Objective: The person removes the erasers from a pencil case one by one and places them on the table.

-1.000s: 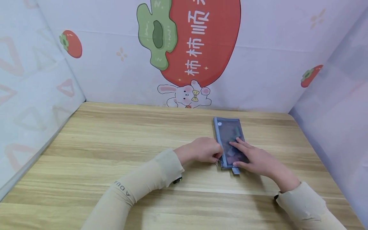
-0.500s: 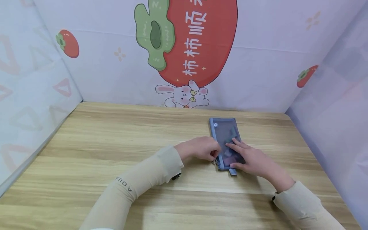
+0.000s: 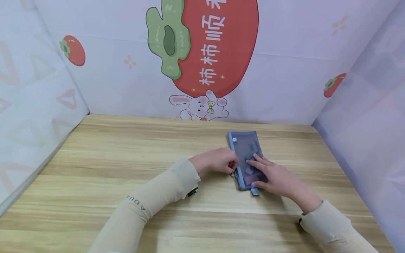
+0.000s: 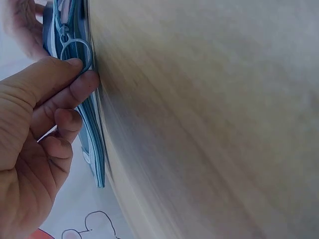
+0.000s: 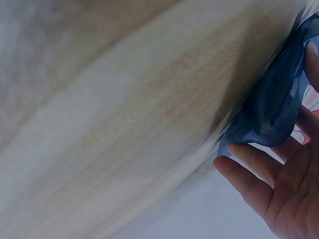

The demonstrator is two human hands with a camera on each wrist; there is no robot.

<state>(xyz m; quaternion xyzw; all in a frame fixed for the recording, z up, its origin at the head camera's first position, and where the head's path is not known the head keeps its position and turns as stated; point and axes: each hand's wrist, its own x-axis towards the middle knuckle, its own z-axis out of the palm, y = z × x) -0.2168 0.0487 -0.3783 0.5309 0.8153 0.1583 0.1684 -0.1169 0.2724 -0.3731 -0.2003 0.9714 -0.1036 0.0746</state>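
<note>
The grip of the left hand (image 3: 218, 161) is narrow — thumb and forefinger pinch the ring pull (image 4: 77, 52) of the zip on a blue mesh pouch (image 3: 245, 154), with the other fingers curled under, as the left wrist view shows plainly. The ring sits on the pouch's long left edge, toward its near end. The right hand (image 3: 275, 177) lies flat on the pouch with fingers straight and spread, pressing it down onto the bench (image 3: 126, 158); its fingertips (image 3: 251, 162) reach to about the middle of the mesh face. From the right wrist view the palm and fingers (image 5: 254, 184) sit against the dark blue mesh (image 5: 279, 99), which bulges a little beneath them.

The pouch lies on the bench at about one o'clock from the centre, its long axis running nearly from twelve to six, a short blue tab (image 3: 254, 191) sticking out at its six o'clock end. Dim coloured shapes show through the mesh — what they are cannot be told. Both forearms wear beige sleeves (image 3: 148, 205). At twelve o'clock stands a backdrop (image 3: 218, 45) printed with a large red persimmon and a white rabbit (image 3: 199, 105).
</note>
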